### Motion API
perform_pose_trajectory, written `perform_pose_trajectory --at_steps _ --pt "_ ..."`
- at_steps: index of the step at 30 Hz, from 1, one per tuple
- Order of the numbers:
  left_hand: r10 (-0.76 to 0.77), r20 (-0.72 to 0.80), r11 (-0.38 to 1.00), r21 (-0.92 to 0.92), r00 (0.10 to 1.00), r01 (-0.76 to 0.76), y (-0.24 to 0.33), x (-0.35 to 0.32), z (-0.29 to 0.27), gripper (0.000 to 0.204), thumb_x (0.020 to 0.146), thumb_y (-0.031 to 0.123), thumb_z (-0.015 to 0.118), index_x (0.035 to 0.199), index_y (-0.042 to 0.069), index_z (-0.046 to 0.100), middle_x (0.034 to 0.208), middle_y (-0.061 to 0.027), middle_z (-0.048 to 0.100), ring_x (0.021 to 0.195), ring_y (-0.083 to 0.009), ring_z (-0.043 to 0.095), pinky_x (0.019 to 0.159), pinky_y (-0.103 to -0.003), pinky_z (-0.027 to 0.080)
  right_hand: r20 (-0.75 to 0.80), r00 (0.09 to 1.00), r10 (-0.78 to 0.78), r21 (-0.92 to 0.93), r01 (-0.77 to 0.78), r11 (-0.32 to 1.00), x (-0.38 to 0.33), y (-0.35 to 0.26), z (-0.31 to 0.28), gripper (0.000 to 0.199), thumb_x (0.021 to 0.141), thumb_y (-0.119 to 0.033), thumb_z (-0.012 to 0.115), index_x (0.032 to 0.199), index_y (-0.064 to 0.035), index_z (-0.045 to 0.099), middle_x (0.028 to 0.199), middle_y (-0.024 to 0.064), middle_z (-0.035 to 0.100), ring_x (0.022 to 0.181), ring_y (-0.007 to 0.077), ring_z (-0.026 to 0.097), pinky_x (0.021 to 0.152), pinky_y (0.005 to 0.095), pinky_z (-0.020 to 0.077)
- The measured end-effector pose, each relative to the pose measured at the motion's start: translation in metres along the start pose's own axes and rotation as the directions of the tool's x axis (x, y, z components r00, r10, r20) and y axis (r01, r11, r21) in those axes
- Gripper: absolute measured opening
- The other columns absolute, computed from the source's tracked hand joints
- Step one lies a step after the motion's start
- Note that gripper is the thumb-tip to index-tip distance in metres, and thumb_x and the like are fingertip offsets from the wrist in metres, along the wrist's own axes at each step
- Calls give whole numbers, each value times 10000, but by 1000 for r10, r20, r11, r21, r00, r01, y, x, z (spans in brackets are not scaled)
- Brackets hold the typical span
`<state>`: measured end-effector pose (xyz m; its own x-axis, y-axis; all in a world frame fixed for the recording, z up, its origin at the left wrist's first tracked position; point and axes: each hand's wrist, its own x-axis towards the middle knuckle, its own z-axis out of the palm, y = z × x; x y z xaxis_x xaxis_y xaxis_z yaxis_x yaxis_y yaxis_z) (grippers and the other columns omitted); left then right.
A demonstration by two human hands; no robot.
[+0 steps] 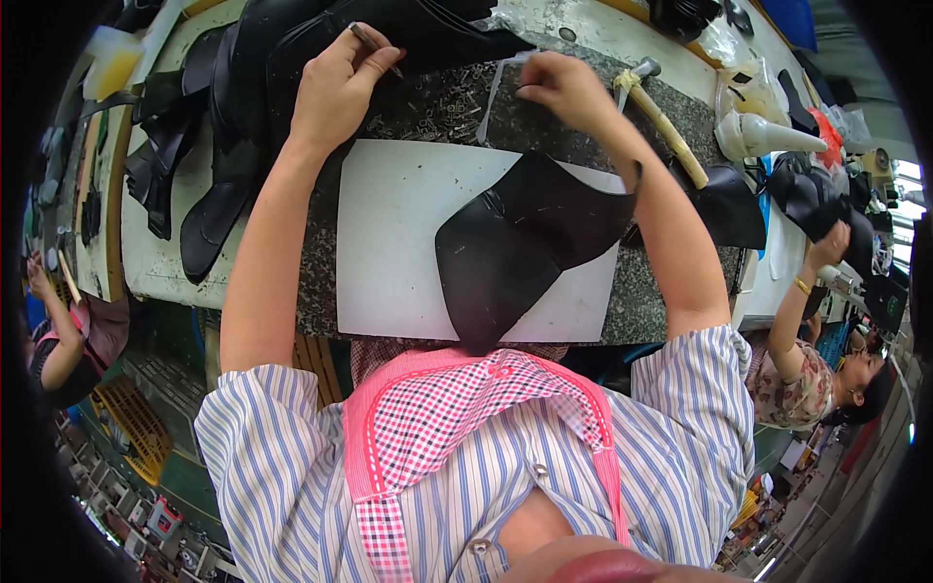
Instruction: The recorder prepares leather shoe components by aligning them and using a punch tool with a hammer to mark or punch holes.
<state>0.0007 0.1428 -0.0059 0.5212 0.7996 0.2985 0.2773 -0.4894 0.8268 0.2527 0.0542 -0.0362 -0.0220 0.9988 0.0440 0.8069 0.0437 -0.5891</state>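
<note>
At the far left of the bench, my left hand (335,92) is closed around a thin metal rod-like tool (363,37), beside draped black leather pieces (258,73). My right hand (566,89) is raised over the dark granite slab (641,291) with its fingers curled together; whatever they pinch, if anything, is hidden. A scatter of small metal buckle-like parts (442,115) lies between the hands, with a clear plastic strip (491,102) near the right fingers. Closer to me, a cut black leather piece (515,243) rests on a white board (389,243), partly past its near edge.
Right of my right forearm lies a hammer (671,136) with a wooden handle. Beyond it are a white bottle with a long nozzle (768,134) and more black pieces (729,204). Black strips (160,175) hang at the left. Other people work on both sides.
</note>
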Motion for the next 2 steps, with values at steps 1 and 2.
perform_pose_trajectory --at_steps 1,2 --pt "5 0 1000 -4 1000 -5 5 -1 0 114 823 145 496 849 48 548 805 -64 638 757 -158 603 687 -245 439 -12 1000 2 147 -1 989 -3 0 -16 83 706 -73 614 757 -37 560 640 9 519 616 93 491 585 231 407" --pt "6 27 969 -247 1000 1 14 -4 2 111 823 141 499 862 60 563 828 -67 635 776 -162 599 710 -243 435 -13 1000 11 142 -9 990 -6 2 -17 83 706 -73 614 757 -37 560 640 9 519 616 93 491 585 231 407"
